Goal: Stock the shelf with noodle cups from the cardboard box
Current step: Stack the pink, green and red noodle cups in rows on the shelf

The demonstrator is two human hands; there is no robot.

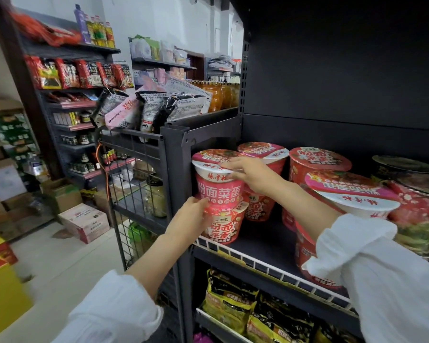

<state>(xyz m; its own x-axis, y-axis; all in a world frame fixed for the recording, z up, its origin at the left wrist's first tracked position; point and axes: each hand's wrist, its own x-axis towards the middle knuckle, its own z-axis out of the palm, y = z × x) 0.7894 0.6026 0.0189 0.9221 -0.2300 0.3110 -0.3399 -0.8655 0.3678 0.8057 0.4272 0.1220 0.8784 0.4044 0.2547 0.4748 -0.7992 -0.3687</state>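
Two pink and red noodle cups stand stacked at the left front of the dark shelf. My left hand grips the side of the lower cup. My right hand rests with fingers spread on the lid and rim of the upper cup. More cups of the same kind stand behind and to the right, some stacked. A near stack sits close to my right forearm. The cardboard box the cups come from is out of view.
Dark green bowls fill the shelf's right end. A wire basket rack with noodle packets stands left of the shelf post. Yellow and black packets lie on the shelf below. Cardboard boxes sit on the floor at left.
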